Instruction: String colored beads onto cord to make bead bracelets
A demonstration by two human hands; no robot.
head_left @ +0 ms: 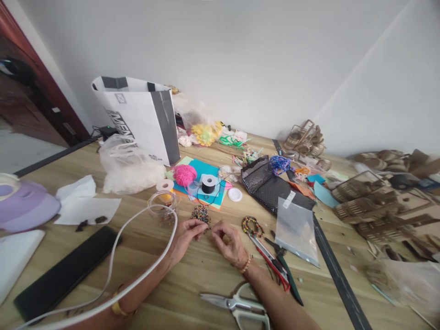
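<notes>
My left hand (187, 233) is closed in a pinch just in front of a small heap of multicoloured beads (200, 213). Facing it, my right hand (228, 242) has its thumb and fingertips pressed together, with a narrow gap between the two hands. Whatever lies in either pinch is too small to name. Right of my right hand rests a beaded bracelet (252, 226). Behind the bead heap stands a spool of black cord (208, 184), its thin cord trailing loosely. A clear jar (165, 206) sits left of the beads, partly behind a white cable loop (173, 229).
Scissors (237, 303) lie by my right forearm, with a red-handled cutter (271, 261) and pliers (288, 275) beyond. Pink yarn (184, 175), a black bubble mailer (271, 188) and a paper bag (140, 121) stand behind. A black case (67, 270) lies left; wooden baskets (364, 197) crowd the right.
</notes>
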